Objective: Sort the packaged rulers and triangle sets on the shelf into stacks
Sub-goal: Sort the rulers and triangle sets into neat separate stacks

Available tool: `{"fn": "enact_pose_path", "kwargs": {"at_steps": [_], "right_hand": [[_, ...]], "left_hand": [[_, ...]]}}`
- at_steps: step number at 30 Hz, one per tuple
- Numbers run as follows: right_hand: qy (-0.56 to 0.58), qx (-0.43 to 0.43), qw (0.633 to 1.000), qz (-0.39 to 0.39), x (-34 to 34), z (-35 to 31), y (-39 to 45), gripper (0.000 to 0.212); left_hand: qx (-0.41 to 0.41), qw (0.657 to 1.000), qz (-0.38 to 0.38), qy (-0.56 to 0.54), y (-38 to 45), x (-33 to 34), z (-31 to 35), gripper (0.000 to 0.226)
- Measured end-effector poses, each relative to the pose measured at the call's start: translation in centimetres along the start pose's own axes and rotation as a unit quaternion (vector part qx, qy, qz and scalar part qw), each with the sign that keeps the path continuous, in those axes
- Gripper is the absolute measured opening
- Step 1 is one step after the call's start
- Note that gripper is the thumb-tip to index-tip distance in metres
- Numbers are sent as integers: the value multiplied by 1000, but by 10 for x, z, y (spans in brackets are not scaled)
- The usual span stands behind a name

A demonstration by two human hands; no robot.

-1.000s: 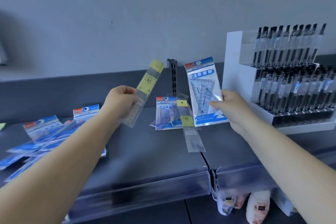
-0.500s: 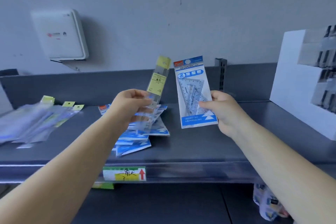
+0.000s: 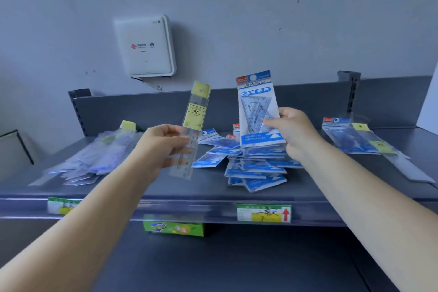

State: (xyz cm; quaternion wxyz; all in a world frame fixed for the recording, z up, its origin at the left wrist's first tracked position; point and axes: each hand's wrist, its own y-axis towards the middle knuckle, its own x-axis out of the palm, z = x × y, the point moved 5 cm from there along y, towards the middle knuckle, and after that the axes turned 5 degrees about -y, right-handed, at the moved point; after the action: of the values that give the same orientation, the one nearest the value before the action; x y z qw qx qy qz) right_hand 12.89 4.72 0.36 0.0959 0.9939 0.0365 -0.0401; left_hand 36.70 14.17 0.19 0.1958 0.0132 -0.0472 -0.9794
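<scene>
Clear-sleeved ruler [image 3: 193,129] pinched upright between left hand [image 3: 163,147] fingers [image 3: 182,142].

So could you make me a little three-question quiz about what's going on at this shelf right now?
1. True or false: the left hand holds a packaged ruler.
2. What does the right hand hold? A) a pen B) a triangle set C) nothing
3. Fill in: the pile of blue triangle packs lies on the shelf directly ____ the held set.

Key: 1 true; 2 B; 3 below.
</scene>
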Motion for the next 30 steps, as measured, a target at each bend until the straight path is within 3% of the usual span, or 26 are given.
{"fn": "enact_pose_path", "kwargs": {"at_steps": [2,4,8,13,21,30], "right_hand": [[-186,0,982,29,8,-4,5,47],[-343,-30,937,61,22,-12,2,75],[-413,-155,897,22,82,-23,-19,52],[-466,-227,852,-76,165,-25,-34,29],[-585,-319,731,-150,263,-27,-31,29],[-606,-376,676,-185,318,-30,-8,26]], "left_hand": [[-2,1000,2,-3,2,-17,-2,14],[-4,1000,0,-6,4,-35,-5,13],[-11,1000,-5,-18,9,-73,-11,14],[-13,1000,19,5,15,-126,-17,10],[-13,995,82,62,35,-178,-28,8],[4,989,129,75,71,-208,-23,18]]}}
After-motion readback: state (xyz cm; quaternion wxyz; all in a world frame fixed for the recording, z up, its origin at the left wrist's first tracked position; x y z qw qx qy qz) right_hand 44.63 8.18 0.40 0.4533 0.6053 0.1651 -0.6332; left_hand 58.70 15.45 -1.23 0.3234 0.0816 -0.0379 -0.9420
